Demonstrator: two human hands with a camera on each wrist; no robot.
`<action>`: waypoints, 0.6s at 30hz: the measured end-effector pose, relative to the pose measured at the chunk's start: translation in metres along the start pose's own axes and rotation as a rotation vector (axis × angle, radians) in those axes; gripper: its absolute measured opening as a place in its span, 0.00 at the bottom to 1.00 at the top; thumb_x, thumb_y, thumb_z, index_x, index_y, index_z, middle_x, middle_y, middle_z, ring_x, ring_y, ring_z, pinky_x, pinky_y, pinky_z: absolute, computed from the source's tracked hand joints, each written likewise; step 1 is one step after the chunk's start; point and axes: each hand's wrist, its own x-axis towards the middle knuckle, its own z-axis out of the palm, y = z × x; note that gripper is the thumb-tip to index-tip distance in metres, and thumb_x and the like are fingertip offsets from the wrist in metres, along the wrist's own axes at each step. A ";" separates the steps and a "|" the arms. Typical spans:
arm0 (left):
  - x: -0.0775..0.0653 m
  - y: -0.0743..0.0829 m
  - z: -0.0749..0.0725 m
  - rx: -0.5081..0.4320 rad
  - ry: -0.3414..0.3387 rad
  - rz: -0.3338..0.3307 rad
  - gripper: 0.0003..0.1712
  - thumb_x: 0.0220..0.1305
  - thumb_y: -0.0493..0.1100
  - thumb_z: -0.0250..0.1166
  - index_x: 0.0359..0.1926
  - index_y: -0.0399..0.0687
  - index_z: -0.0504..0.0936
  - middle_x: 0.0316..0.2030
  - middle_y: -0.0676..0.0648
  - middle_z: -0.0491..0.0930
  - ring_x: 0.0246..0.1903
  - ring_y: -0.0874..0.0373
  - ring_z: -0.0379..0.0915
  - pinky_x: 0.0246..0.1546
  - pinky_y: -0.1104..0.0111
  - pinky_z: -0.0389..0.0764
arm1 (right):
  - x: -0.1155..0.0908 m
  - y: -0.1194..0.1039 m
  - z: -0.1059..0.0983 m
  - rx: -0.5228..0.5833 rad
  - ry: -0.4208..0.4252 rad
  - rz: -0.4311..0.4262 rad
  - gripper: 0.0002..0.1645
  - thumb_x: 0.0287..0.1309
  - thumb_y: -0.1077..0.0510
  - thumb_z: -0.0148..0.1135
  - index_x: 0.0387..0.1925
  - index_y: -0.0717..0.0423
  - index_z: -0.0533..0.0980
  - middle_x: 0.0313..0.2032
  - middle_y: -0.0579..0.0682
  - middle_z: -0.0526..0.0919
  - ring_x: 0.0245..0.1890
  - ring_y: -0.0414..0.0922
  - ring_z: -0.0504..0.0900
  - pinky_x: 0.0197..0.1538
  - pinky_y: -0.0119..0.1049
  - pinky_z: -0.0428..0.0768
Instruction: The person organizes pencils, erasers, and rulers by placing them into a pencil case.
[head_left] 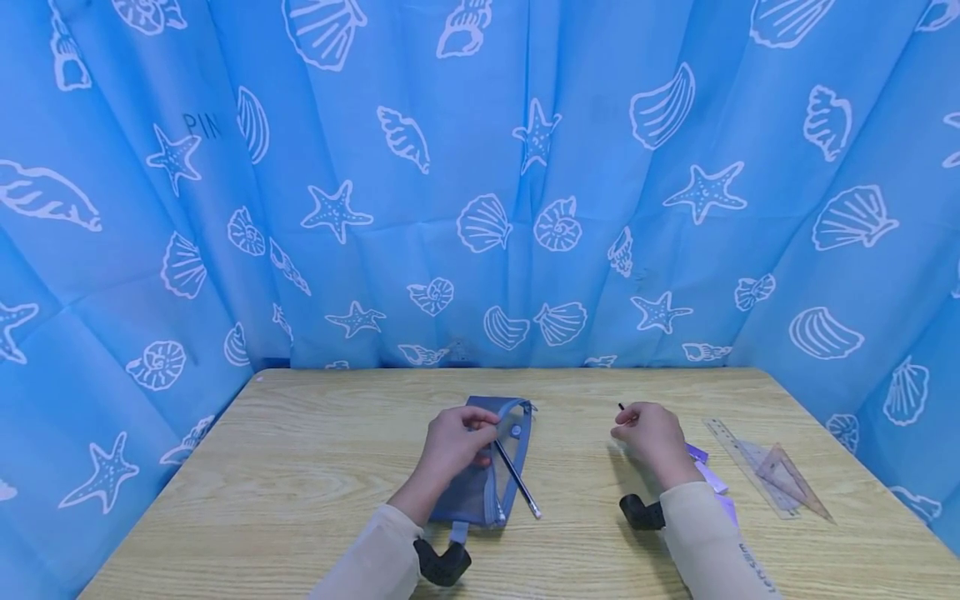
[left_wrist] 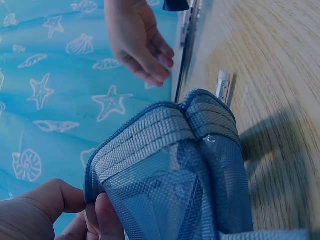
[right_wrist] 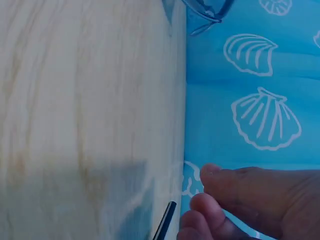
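My left hand (head_left: 452, 442) pinches the edge of a blue mesh zip pouch (head_left: 459, 496) between thumb and fingers, its zipped side parted. A dark pencil (head_left: 517, 478) with a white eraser end lies slantwise over the pouch's opening side; its upper part is hidden near my left fingers. Triangular outlines show through the pouch's mesh (left_wrist: 155, 210) in the left wrist view. Off to the right, my right hand (head_left: 651, 437) hovers over the table with fingers loosely bent. Beside those fingers shows the end of a thin black stick (right_wrist: 164, 222), pencil or pen, seemingly apart from them.
Several purple pieces (head_left: 712, 477) lie partly under my right wrist. Farther right are a clear ruler (head_left: 738, 454) and an overlapping set square (head_left: 798, 483). A blue shell-patterned curtain (head_left: 480, 183) hangs behind the wooden table (head_left: 322, 450).
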 end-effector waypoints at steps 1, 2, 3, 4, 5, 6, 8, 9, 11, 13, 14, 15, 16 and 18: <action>0.000 0.000 0.000 0.003 0.000 0.000 0.13 0.56 0.35 0.65 0.43 0.37 0.86 0.29 0.49 0.77 0.28 0.56 0.81 0.23 0.68 0.86 | -0.001 -0.002 0.002 -0.001 -0.018 0.002 0.08 0.55 0.62 0.66 0.36 0.65 0.81 0.32 0.57 0.83 0.33 0.50 0.81 0.37 0.46 0.80; -0.001 0.000 0.000 0.005 0.001 -0.001 0.13 0.56 0.35 0.65 0.43 0.37 0.86 0.29 0.49 0.77 0.28 0.57 0.80 0.23 0.68 0.86 | -0.002 -0.004 0.005 0.008 -0.038 0.000 0.07 0.55 0.63 0.66 0.35 0.64 0.81 0.31 0.56 0.84 0.32 0.49 0.81 0.35 0.44 0.80; -0.001 0.001 -0.001 0.008 0.001 -0.001 0.13 0.56 0.36 0.65 0.43 0.37 0.86 0.29 0.49 0.77 0.27 0.58 0.80 0.23 0.68 0.86 | -0.003 -0.008 0.009 0.020 -0.064 0.000 0.07 0.56 0.63 0.66 0.34 0.64 0.81 0.29 0.55 0.83 0.30 0.48 0.81 0.33 0.42 0.81; -0.001 0.001 -0.001 0.009 0.001 -0.003 0.13 0.56 0.36 0.65 0.43 0.37 0.86 0.29 0.49 0.77 0.27 0.59 0.79 0.23 0.68 0.86 | -0.005 -0.013 0.014 0.035 -0.091 0.000 0.06 0.56 0.63 0.66 0.33 0.64 0.81 0.28 0.54 0.83 0.27 0.46 0.81 0.31 0.40 0.81; -0.001 0.001 -0.001 0.011 0.002 -0.003 0.13 0.56 0.36 0.65 0.43 0.37 0.86 0.29 0.49 0.77 0.27 0.59 0.79 0.23 0.68 0.86 | -0.008 -0.019 0.020 0.058 -0.125 -0.002 0.05 0.56 0.63 0.66 0.32 0.63 0.81 0.26 0.53 0.82 0.25 0.45 0.81 0.29 0.38 0.81; -0.002 0.001 -0.001 0.012 0.003 -0.003 0.13 0.56 0.36 0.65 0.42 0.37 0.86 0.28 0.49 0.77 0.26 0.60 0.79 0.23 0.68 0.86 | -0.011 -0.025 0.026 0.084 -0.158 0.002 0.04 0.56 0.64 0.66 0.31 0.63 0.81 0.24 0.53 0.82 0.23 0.44 0.80 0.26 0.36 0.81; -0.002 0.001 -0.001 0.013 0.004 -0.003 0.13 0.56 0.36 0.65 0.42 0.37 0.86 0.28 0.49 0.77 0.26 0.60 0.79 0.23 0.68 0.86 | -0.017 -0.036 0.039 0.141 -0.218 0.011 0.03 0.55 0.64 0.67 0.29 0.62 0.80 0.22 0.53 0.81 0.20 0.43 0.80 0.24 0.36 0.83; -0.002 0.001 -0.001 0.012 0.004 -0.002 0.13 0.56 0.36 0.65 0.42 0.37 0.86 0.28 0.49 0.77 0.26 0.60 0.79 0.23 0.68 0.86 | -0.020 -0.042 0.045 0.160 -0.247 0.011 0.04 0.55 0.64 0.68 0.29 0.62 0.80 0.22 0.53 0.81 0.19 0.43 0.80 0.24 0.35 0.83; -0.001 0.001 -0.001 0.012 0.004 -0.003 0.13 0.56 0.36 0.65 0.42 0.37 0.86 0.28 0.50 0.77 0.26 0.60 0.79 0.23 0.68 0.86 | -0.026 -0.051 0.055 0.193 -0.294 0.007 0.04 0.53 0.64 0.69 0.27 0.61 0.80 0.21 0.52 0.81 0.18 0.43 0.80 0.23 0.36 0.84; -0.001 0.001 0.000 0.009 0.005 -0.004 0.13 0.56 0.36 0.65 0.42 0.37 0.86 0.28 0.50 0.77 0.27 0.60 0.79 0.22 0.68 0.86 | -0.031 -0.058 0.063 0.208 -0.325 -0.011 0.05 0.52 0.64 0.70 0.26 0.60 0.79 0.21 0.51 0.81 0.17 0.42 0.81 0.23 0.35 0.84; 0.000 0.001 0.000 0.009 0.005 -0.004 0.13 0.56 0.36 0.65 0.42 0.38 0.86 0.27 0.50 0.77 0.27 0.60 0.80 0.22 0.68 0.86 | -0.034 -0.060 0.066 0.212 -0.336 -0.026 0.06 0.51 0.64 0.71 0.26 0.60 0.80 0.21 0.50 0.81 0.17 0.42 0.81 0.23 0.35 0.85; 0.000 0.001 0.000 0.009 0.005 -0.004 0.13 0.56 0.36 0.65 0.42 0.38 0.86 0.27 0.50 0.77 0.27 0.59 0.80 0.22 0.68 0.86 | -0.036 -0.063 0.069 0.214 -0.344 -0.042 0.07 0.50 0.63 0.72 0.26 0.60 0.79 0.21 0.50 0.81 0.17 0.42 0.81 0.23 0.35 0.85; 0.000 0.001 0.000 0.008 0.004 -0.003 0.13 0.56 0.36 0.65 0.42 0.38 0.86 0.27 0.50 0.77 0.27 0.59 0.80 0.22 0.68 0.86 | -0.038 -0.065 0.071 0.217 -0.347 -0.054 0.07 0.49 0.64 0.72 0.25 0.60 0.79 0.20 0.49 0.81 0.17 0.41 0.81 0.23 0.35 0.85; 0.000 0.000 0.000 0.007 0.002 -0.001 0.13 0.56 0.36 0.65 0.43 0.38 0.86 0.28 0.50 0.77 0.28 0.58 0.80 0.22 0.67 0.86 | -0.042 -0.069 0.075 0.216 -0.345 -0.082 0.08 0.47 0.65 0.73 0.23 0.60 0.79 0.19 0.48 0.80 0.16 0.40 0.80 0.22 0.34 0.84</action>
